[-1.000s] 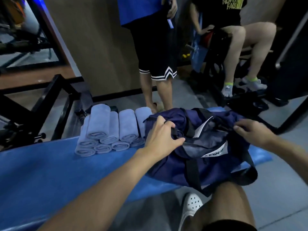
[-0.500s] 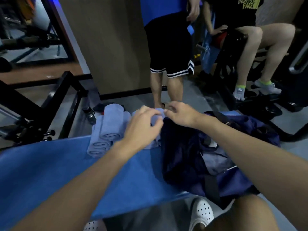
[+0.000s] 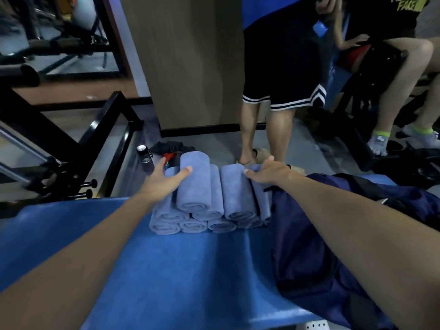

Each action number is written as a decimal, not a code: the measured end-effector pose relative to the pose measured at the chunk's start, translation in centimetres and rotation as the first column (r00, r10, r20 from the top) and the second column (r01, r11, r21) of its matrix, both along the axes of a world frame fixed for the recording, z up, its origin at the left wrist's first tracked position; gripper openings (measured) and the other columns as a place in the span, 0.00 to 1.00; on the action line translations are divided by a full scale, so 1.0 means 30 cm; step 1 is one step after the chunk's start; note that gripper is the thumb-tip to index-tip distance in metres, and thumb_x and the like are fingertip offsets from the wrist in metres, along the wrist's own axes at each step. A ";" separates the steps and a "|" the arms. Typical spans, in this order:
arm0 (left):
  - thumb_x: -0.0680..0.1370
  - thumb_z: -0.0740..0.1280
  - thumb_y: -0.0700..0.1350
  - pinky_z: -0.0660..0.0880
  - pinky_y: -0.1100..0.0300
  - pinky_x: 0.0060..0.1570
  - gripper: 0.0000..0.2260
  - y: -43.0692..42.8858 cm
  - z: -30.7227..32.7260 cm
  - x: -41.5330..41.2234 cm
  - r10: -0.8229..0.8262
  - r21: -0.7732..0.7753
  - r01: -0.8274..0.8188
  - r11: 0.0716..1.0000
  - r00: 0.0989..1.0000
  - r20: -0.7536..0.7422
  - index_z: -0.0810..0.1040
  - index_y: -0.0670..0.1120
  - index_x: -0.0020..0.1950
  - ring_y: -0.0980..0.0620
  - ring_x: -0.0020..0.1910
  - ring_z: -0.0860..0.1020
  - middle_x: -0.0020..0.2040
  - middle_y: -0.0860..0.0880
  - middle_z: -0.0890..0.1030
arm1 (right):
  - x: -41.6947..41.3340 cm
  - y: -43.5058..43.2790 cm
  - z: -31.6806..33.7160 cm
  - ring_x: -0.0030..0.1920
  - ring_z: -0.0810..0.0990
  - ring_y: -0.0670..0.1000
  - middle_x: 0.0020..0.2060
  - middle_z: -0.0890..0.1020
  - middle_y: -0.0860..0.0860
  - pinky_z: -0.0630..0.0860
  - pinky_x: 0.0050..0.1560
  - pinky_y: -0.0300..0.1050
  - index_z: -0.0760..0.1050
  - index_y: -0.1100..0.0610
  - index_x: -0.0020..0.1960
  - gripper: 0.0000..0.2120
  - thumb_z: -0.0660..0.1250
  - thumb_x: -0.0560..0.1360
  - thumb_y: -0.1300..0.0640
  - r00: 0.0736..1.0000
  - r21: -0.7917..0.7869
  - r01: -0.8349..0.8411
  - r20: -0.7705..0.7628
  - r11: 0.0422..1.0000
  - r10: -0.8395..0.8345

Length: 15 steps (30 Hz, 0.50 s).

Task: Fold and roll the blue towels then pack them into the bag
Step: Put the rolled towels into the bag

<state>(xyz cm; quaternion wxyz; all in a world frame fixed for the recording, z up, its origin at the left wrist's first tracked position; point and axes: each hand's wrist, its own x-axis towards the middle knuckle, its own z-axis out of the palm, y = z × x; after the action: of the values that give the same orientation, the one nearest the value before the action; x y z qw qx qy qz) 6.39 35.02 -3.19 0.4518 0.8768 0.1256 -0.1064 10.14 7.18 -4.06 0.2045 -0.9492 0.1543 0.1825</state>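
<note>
Bare forearms end in the left hand [image 3: 164,181] and right hand [image 3: 269,173]; one foot wears a white clog [image 3: 315,326] with holes.

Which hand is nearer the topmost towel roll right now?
Left. The left hand has its thumb against the topmost towel roll. The right hand rests on the rolls further right, next to the bag, apart from the top one.
</note>
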 end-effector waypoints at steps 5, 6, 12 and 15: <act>0.74 0.70 0.63 0.75 0.53 0.55 0.31 -0.013 -0.036 0.015 -0.048 -0.191 0.020 0.981 0.989 -0.141 0.62 0.57 0.73 0.55 0.52 0.77 0.55 0.60 0.75 | 0.041 0.025 -0.015 0.78 0.51 0.59 0.79 0.48 0.58 0.53 0.76 0.53 0.40 0.61 0.79 0.51 0.56 0.74 0.28 0.987 -0.013 -0.031 -0.155 0.999 0.029; 0.76 0.69 0.62 0.74 0.55 0.50 0.31 -0.019 -0.032 0.012 -0.054 -0.204 0.024 0.979 0.988 -0.142 0.61 0.56 0.74 0.55 0.49 0.76 0.53 0.61 0.73 | 0.048 0.025 -0.021 0.78 0.49 0.58 0.79 0.46 0.57 0.51 0.76 0.53 0.38 0.61 0.79 0.52 0.57 0.73 0.28 0.985 0.000 -0.020 -0.173 1.000 0.020; 0.77 0.68 0.60 0.72 0.58 0.35 0.32 -0.020 -0.018 -0.004 -0.008 -0.275 -0.034 0.961 0.988 -0.151 0.59 0.57 0.77 0.58 0.41 0.74 0.49 0.59 0.71 | 0.098 0.040 -0.050 0.77 0.56 0.56 0.78 0.53 0.55 0.55 0.75 0.47 0.43 0.60 0.79 0.48 0.59 0.75 0.31 0.978 0.030 -0.009 -0.209 1.000 0.015; 0.77 0.68 0.60 0.70 0.59 0.32 0.32 -0.009 -0.027 -0.007 0.009 -0.284 -0.051 0.957 0.989 -0.148 0.58 0.57 0.78 0.59 0.40 0.73 0.57 0.56 0.71 | 0.101 0.062 -0.049 0.77 0.57 0.55 0.78 0.55 0.54 0.55 0.74 0.47 0.46 0.60 0.79 0.43 0.57 0.77 0.34 0.972 0.055 -0.019 -0.231 0.998 0.032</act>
<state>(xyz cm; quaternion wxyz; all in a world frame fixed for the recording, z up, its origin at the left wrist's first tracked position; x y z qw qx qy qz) 6.18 34.76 -4.01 0.5655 0.7899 0.1548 -0.1798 13.17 9.05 -5.52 0.2076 -0.9176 0.1601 0.2987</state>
